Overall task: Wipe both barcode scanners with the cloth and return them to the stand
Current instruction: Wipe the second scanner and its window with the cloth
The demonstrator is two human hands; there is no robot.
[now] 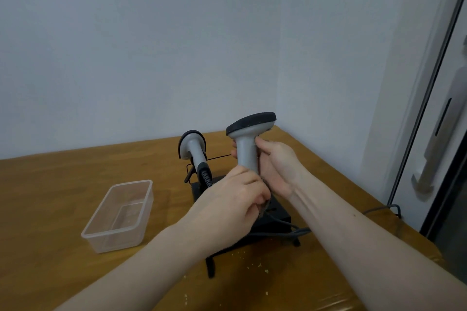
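My right hand (274, 166) grips the grey handle of a barcode scanner (249, 134), held upright above the black stand (275, 212), its dark head pointing right. Against the bottom of that handle my left hand (237, 199) is closed on a small brownish cloth (264, 206), of which only a scrap shows between the fingers. The second scanner (193, 146), grey with a black rim and a coiled cable, rests in the stand's wire holder behind my left hand.
A clear plastic container (118, 214) sits on the wooden table (63, 184) to the left. Cables (386, 209) trail off the table's right edge. Crumbs lie near the front. A wall and a door frame bound the corner at the right.
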